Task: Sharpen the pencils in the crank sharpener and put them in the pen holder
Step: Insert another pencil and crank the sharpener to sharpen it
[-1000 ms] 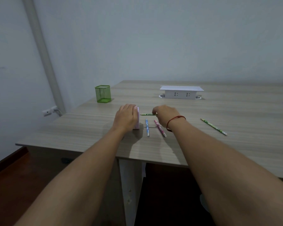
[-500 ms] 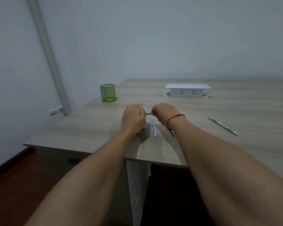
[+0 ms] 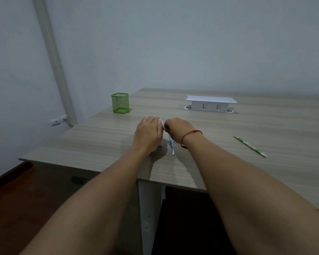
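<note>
My left hand [image 3: 148, 133] lies over the pink crank sharpener [image 3: 161, 142] and grips it, hiding most of it. My right hand [image 3: 177, 128], with a red string on the wrist, is closed right against the sharpener's right side; the green pencil it holds is almost fully hidden between fingers and sharpener. A blue pencil [image 3: 171, 147] lies on the table just below my right hand. Another green pencil [image 3: 250, 146] lies far to the right. The green mesh pen holder [image 3: 120, 103] stands at the table's back left.
A white socket box [image 3: 211, 103] sits raised at the back middle of the wooden table [image 3: 265, 126]. The table's front edge and left corner are close to my forearms. A wall pipe and an outlet [image 3: 58, 120] are on the left.
My right hand has moved left with the green pencil until it meets the sharpener; the pencil's visible length has shrunk to nearly nothing. My arm now covers the pink pencil. The camera shifted slightly.
</note>
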A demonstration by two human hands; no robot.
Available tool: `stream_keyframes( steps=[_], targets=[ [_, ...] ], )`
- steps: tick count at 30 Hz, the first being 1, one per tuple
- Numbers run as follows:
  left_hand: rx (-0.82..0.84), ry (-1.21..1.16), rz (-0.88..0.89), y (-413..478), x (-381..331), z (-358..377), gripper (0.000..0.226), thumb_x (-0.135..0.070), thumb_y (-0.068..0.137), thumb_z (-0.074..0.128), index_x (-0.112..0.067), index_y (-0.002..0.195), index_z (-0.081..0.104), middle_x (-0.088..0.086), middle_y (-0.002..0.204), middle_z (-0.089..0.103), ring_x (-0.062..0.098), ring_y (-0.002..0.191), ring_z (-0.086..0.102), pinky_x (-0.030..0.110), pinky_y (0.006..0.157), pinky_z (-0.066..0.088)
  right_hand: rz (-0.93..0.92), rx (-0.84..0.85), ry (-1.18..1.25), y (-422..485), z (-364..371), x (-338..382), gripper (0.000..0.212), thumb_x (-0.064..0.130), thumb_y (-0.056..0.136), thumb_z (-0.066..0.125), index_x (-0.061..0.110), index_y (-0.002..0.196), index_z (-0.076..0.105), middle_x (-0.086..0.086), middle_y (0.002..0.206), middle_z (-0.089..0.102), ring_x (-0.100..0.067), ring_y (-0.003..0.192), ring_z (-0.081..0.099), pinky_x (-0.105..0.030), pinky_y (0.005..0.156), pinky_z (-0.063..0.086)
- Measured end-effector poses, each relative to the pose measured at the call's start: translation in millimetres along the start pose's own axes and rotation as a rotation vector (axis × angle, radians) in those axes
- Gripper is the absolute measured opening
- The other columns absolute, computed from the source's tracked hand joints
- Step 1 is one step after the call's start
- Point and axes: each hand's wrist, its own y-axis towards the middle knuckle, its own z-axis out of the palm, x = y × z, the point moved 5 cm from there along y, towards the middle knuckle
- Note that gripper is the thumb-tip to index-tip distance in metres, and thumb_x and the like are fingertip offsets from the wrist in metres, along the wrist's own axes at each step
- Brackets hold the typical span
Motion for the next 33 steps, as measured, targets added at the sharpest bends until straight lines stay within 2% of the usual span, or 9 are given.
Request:
stream_keyframes(
  steps=[3,5,7,9,11,14,19,23,33],
  targets=[
    [0.045,-0.136,0.031,1,-7,-4,0.042,-0.02,0.096,0.025,-0.001,0.106,0.061,0.019,0.103,0.064,0.036,0.097,0.059,0.044,0.089,0.047,0.002,0.025,-0.018,3,-2,1,0.029,0.011,0.1,0.042,0.013,0.124,0.058,-0.011,0.127,0.06,-0.031,0.116,0.058,-0.037,0.091,0.046],
    [0.017,-0.248,-0.033,0,3,-14,0.043,-0.026,0.101,0.027,-0.005,0.134,0.046,0.015,0.139,0.049,0.028,0.13,0.043,0.042,0.111,0.033,0.006,0.024,-0.04,6,-3,2,0.029,0.011,0.1,0.042,0.013,0.126,0.056,-0.012,0.128,0.06,-0.031,0.116,0.058,-0.037,0.092,0.046],
    [-0.031,-0.274,-0.124,-7,23,-23,0.044,-0.024,0.102,0.03,-0.009,0.143,0.035,0.011,0.15,0.037,0.024,0.14,0.031,0.038,0.117,0.025,0.014,0.022,-0.043,8,-3,1,0.029,0.01,0.099,0.045,0.012,0.127,0.053,-0.013,0.129,0.059,-0.032,0.116,0.058,-0.037,0.09,0.046],
    [-0.027,-0.254,-0.208,-14,48,-26,0.041,-0.018,0.1,0.034,-0.009,0.14,0.04,0.014,0.141,0.048,0.027,0.129,0.046,0.039,0.111,0.036,0.019,0.039,0.007,11,-2,2,0.038,0.01,0.094,0.052,0.012,0.131,0.046,-0.013,0.131,0.056,-0.033,0.116,0.057,-0.038,0.09,0.047],
    [0.133,-0.198,-0.291,-19,67,-19,0.038,-0.013,0.095,0.042,-0.01,0.132,0.049,0.016,0.127,0.058,0.027,0.112,0.058,0.041,0.099,0.047,-0.011,0.083,0.077,13,-1,9,0.064,0.013,0.085,0.064,0.013,0.141,0.033,-0.013,0.137,0.048,-0.033,0.119,0.055,-0.041,0.095,0.049],
    [0.299,-0.103,-0.256,-26,68,-10,0.024,-0.01,0.093,0.048,-0.007,0.112,0.062,0.014,0.112,0.066,0.024,0.097,0.06,0.034,0.086,0.048,-0.089,0.136,0.159,15,-3,29,0.093,0.015,0.077,0.073,0.019,0.151,0.018,-0.009,0.153,0.027,-0.034,0.129,0.048,-0.044,0.105,0.044],
    [0.331,-0.01,-0.21,-26,65,-12,0.021,-0.017,0.093,0.05,-0.009,0.097,0.069,0.012,0.102,0.069,0.025,0.093,0.062,0.037,0.085,0.051,-0.13,0.165,0.07,13,1,49,0.09,0.03,0.081,0.073,0.01,0.151,0.02,-0.01,0.16,0.011,-0.033,0.139,0.037,-0.039,0.109,0.037],
    [0.39,0.051,-0.154,-27,62,-9,0.025,-0.02,0.096,0.045,-0.01,0.096,0.068,0.011,0.099,0.069,0.025,0.092,0.063,0.037,0.083,0.051,-0.048,0.121,0.069,15,6,50,0.08,0.024,0.085,0.068,-0.001,0.146,0.023,-0.014,0.149,0.028,-0.034,0.131,0.044,-0.039,0.103,0.041],
    [0.445,0.147,-0.082,-21,64,-7,0.024,-0.02,0.097,0.045,-0.013,0.096,0.067,0.006,0.091,0.067,0.02,0.083,0.062,0.034,0.079,0.051,0.015,0.015,0.073,18,21,51,0.066,0.022,0.079,0.07,0.009,0.135,0.038,-0.008,0.14,0.041,-0.032,0.123,0.049,-0.049,0.097,0.047]
  ],
)
